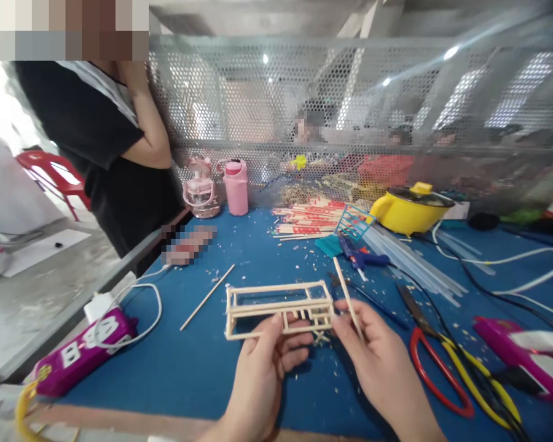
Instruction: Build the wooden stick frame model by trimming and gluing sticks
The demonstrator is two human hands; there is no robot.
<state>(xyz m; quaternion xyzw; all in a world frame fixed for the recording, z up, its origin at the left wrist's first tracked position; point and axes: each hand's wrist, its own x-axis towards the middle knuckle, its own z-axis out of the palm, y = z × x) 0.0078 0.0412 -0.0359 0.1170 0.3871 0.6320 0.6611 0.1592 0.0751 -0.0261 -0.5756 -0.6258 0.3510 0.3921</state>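
A small open box frame of pale wooden sticks (258,310) is held up over the blue table. My left hand (271,356) grips its lower bar from below, thumb in front and fingers behind. At the frame's right end, my right hand (373,344) has its fingertips against the corner, and a loose wooden stick (343,285) stands up tilted between its thumb and fingers. Whether those fingertips also grip the frame I cannot tell. Another wooden stick (207,298) lies on the table to the left.
Scissors (424,350) and yellow-handled pliers (479,380) lie at right. Behind are a blue glue gun (364,255), glue sticks (415,258), stick bundles (313,215) and a yellow pot (405,212). A purple power strip (83,353) sits left. A person (105,123) stands beyond.
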